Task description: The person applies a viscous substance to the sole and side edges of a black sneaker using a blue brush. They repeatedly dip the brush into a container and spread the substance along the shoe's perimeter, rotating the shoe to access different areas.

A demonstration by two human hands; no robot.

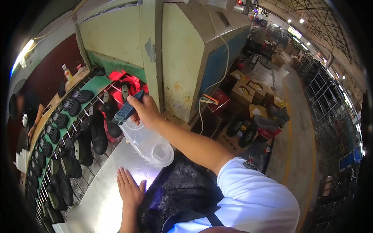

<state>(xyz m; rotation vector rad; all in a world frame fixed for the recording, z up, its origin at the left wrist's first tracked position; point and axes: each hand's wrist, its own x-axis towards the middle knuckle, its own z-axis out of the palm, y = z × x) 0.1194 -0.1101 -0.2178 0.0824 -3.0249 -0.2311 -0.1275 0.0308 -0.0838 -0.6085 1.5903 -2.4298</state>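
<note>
My right hand (144, 110) is closed around a dark blue, block-like brush (126, 112) with a pale lower edge. It holds the brush tilted above the far end of a clear plastic tub (140, 140). A round clear cup (162, 153) sits at the tub's near end. My left hand (130, 187) lies flat on the shiny metal tabletop (105, 176), fingers stretched out and holding nothing. Left of the table, black shoe uppers on lasts (99, 134) hang along a metal rack. A glare washes out part of the tabletop near my left hand.
Black shoes (59, 119) line a green strip beyond the rack, with a bottle (67, 73) behind them. Another person (29, 110) stands at the far left. A pale green machine housing (180, 62) rises ahead; cartons (243, 93) and shoes (247, 135) lie to the right.
</note>
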